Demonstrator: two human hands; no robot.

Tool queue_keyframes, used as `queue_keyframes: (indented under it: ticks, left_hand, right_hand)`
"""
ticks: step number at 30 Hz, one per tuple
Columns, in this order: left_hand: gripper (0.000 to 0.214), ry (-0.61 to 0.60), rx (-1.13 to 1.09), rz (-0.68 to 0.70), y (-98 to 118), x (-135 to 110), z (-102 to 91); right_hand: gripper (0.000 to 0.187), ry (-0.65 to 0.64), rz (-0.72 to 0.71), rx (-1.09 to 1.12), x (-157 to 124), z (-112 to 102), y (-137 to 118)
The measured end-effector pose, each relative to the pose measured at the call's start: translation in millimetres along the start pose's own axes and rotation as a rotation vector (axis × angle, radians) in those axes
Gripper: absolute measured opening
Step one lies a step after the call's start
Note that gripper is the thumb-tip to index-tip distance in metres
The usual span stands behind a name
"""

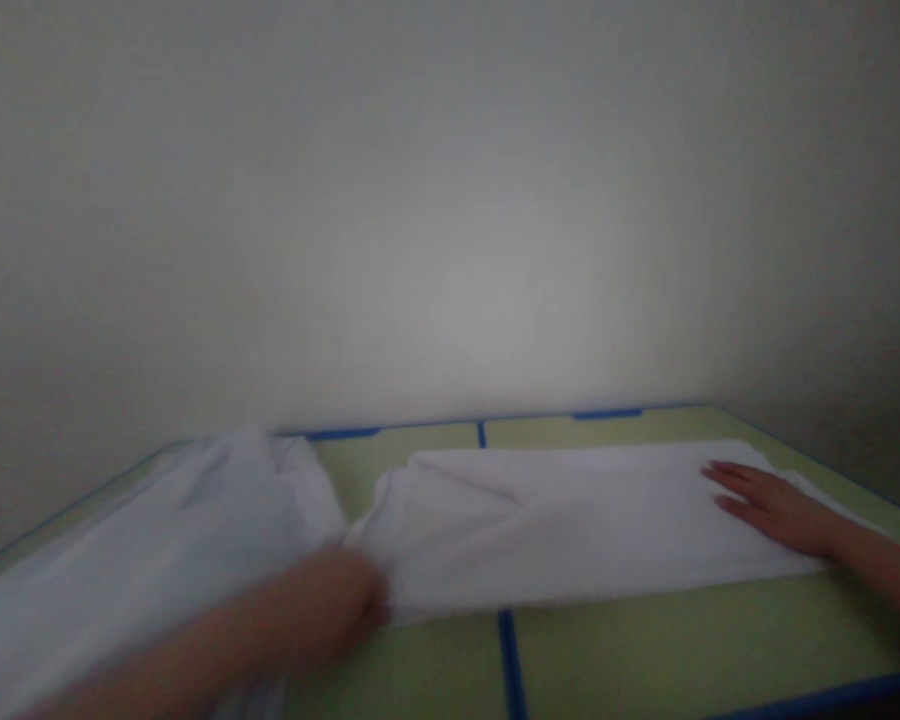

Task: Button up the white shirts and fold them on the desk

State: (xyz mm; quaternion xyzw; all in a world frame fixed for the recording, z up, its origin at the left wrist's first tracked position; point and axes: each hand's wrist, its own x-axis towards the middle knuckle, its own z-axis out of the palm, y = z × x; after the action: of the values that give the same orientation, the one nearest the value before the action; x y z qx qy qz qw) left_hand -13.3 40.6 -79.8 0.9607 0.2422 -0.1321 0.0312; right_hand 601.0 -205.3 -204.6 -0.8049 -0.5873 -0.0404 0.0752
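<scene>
A white cloth (555,520), folded into a long strip, stretches across the middle and right of the table, with creases toward its left end. My right hand (776,510) lies flat on its right end, fingers spread. At the left end is my left hand (337,605), smeared by motion. It looks rounded and meets the cloth's edge, but its fingers cannot be made out. Beside it, a second white cloth (157,530) lies loosely heaped and rumpled over the table's left side, partly behind my left forearm.
The table (645,640) has a pale green top with blue edging and a blue strip (511,660) down its middle. A plain grey-white wall (450,200) rises directly behind its far edge.
</scene>
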Motion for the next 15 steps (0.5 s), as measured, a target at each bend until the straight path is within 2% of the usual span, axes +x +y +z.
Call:
queue_keyframes:
  ticks: [2,4,5,7,9,10,13,15]
  left_hand:
    - [0.018,-0.121,0.045,0.024,2.9,0.4,-18.7]
    - [0.014,-0.143,0.042,0.073,12.8,9.1,-36.9]
    - [0.016,-0.084,0.018,0.106,20.5,17.4,-43.5]
    - [0.026,0.139,-0.052,0.191,39.9,41.6,-48.1]
    - [0.040,0.329,-0.121,0.280,59.5,72.2,-39.9]
    - [0.048,0.361,-0.131,0.321,67.3,87.8,-31.8]
    - [0.066,0.297,-0.087,0.357,77.2,126.7,-2.5]
    - [0.069,0.249,-0.066,0.342,74.1,140.9,12.5]
  right_hand:
    - [0.061,0.003,0.007,0.025,1.6,-5.2,-6.5]
    - [0.062,0.010,-0.008,0.073,8.2,-15.8,-25.9]
    - [0.062,0.017,-0.028,0.105,13.1,-21.8,-41.5]
    - [0.059,0.049,-0.099,0.170,24.9,-32.6,-83.4]
    - [0.056,0.099,-0.201,0.223,36.0,-40.2,-134.2]
    - [0.055,0.103,-0.271,0.240,40.4,-42.5,-160.2]
    - [0.054,0.071,-0.480,0.254,47.3,-42.8,-226.2]
    - [0.055,0.009,-0.570,0.240,47.7,-37.5,-250.9]
